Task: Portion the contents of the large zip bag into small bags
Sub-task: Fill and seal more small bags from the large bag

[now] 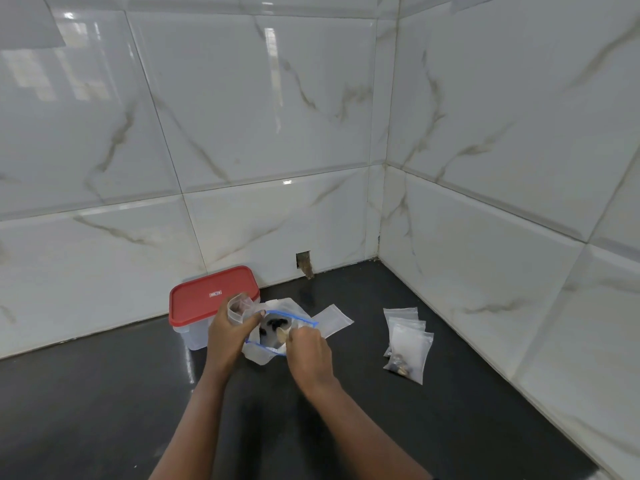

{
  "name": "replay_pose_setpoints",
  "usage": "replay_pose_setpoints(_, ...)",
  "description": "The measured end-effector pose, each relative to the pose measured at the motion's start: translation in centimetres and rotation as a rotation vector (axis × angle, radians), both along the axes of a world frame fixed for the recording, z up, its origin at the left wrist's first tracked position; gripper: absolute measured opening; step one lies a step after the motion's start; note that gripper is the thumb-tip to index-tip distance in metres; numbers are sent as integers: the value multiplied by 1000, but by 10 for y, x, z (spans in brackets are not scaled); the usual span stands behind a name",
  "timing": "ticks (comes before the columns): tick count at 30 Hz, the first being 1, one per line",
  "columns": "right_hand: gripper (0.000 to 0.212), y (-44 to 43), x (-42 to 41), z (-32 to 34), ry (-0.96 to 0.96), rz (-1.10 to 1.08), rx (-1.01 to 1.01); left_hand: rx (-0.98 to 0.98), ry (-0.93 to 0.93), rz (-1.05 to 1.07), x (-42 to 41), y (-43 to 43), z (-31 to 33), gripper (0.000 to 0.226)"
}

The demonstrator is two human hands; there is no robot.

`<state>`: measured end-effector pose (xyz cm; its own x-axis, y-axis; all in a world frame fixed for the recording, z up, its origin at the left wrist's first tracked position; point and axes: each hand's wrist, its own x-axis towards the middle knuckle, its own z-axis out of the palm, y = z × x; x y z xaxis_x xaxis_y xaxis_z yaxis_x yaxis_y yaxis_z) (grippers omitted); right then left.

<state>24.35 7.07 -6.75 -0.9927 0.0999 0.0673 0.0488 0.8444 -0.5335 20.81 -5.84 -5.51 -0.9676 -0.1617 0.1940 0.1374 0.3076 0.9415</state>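
Observation:
The large zip bag (pixel 265 351), clear with a blue zip rim, lies open on the black counter with dark pieces inside. My left hand (pixel 228 337) holds a small clear bag (pixel 239 308) upright, mouth open, just above the large bag's left edge. My right hand (pixel 308 351) pinches a pale piece (pixel 282 336) over the large bag's opening. An empty small bag (pixel 334 318) lies flat just right of the large bag. Three filled small bags (pixel 408 344) lie overlapping further right.
A clear plastic box with a red lid (pixel 211 297) stands behind my left hand against the tiled wall. Marble-look wall tiles close the counter at the back and right, meeting in a corner (pixel 379 261). Bare black counter (pixel 104 410) stretches to the front left.

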Motion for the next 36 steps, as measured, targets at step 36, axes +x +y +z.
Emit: replay_pose_setpoints(36,20,109,42,0,259,-440,-980,452,-265,-218,40,124,-11,10)
